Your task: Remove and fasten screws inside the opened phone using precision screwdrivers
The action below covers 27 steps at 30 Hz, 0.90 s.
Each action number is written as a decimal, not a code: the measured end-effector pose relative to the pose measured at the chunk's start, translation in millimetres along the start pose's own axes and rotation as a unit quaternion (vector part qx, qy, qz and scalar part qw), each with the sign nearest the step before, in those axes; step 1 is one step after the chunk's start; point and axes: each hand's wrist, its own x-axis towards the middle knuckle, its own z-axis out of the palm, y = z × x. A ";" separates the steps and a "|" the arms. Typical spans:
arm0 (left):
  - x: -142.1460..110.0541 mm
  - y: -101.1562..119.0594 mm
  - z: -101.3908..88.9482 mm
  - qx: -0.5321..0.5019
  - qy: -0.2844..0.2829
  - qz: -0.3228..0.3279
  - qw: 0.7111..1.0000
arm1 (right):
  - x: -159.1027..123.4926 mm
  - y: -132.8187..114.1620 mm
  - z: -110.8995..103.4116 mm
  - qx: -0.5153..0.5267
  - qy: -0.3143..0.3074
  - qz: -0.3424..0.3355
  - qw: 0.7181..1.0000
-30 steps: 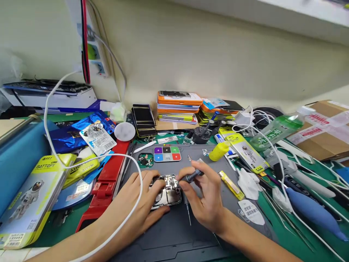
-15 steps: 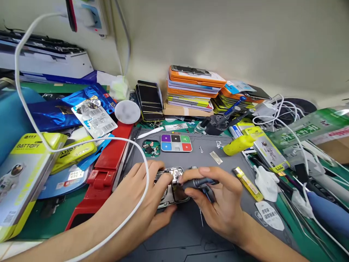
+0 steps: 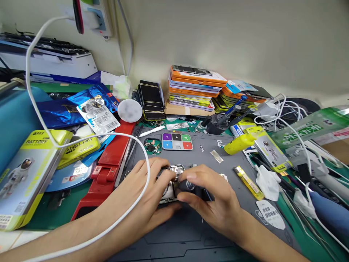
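Observation:
An opened phone (image 3: 171, 182) with bare metal insides lies on the dark grey work mat (image 3: 191, 233). My left hand (image 3: 144, 193) rests over its left side, fingers curled on the frame and thumb under its near edge. My right hand (image 3: 215, 203) is closed round a dark screwdriver (image 3: 191, 186) whose tip meets the phone's upper part. A white cable (image 3: 136, 203) drapes across my left forearm.
A coloured screw tray (image 3: 177, 141) and small parts sit at the mat's far edge. Around lie a red tool (image 3: 109, 171), yellow battery boxes (image 3: 27, 174), stacked phone cases (image 3: 193, 87), a yellow bottle (image 3: 240, 143), a yellow strip (image 3: 248, 182), white cables (image 3: 283, 120) and a blue blower (image 3: 329, 214).
The view has tipped down and shifted slightly. My right hand has lowered the screwdriver from a raised slant to nearly flat against the phone. The left hand stays on the phone.

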 end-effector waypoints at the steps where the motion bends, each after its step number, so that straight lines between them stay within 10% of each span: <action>1: 0.1 0.3 -0.7 -0.007 -0.003 0.006 1.000 | 2.2 -1.2 -1.4 -0.003 -0.008 -0.003 1.000; 27: 8.3 -3.5 -4.2 0.030 0.045 0.069 0.996 | -4.8 -6.4 -1.0 0.038 0.055 0.037 0.997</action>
